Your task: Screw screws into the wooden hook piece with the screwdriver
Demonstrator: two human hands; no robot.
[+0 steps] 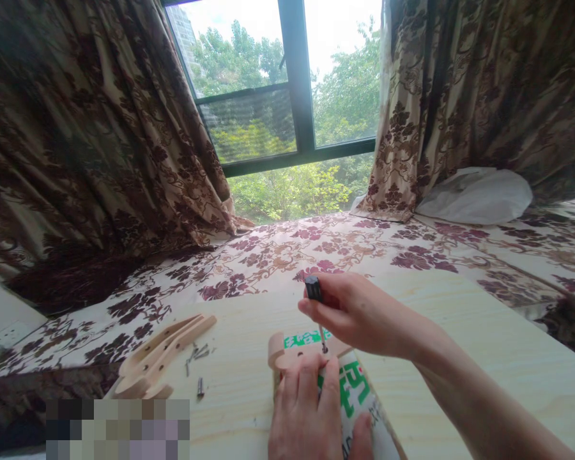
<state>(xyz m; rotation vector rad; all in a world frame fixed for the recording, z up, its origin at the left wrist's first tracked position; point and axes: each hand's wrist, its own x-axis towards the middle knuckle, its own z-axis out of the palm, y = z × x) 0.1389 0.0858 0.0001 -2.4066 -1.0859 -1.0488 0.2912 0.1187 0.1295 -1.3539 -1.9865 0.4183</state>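
Observation:
My right hand (349,313) is closed around a screwdriver (313,289) with a black handle. Its thin shaft points down to a dark hole or screw head in a pale curved wooden piece (287,361). That piece rests on a white box with green printed characters (354,386). My left hand (306,409) holds the wooden piece against the box, fingers along its near edge and the thumb apart on the right. Several metal screws (200,388) lie on the board to the left. Beside them are more curved wooden pieces (165,351) with dark holes.
A pale wooden board (483,358) forms the work surface. Behind it spreads a floral cloth (287,249) up to a window (297,115) between patterned curtains (100,128). On the right, a white plastic bag (479,195) lies by the curtain. A blurred patch hides the lower left.

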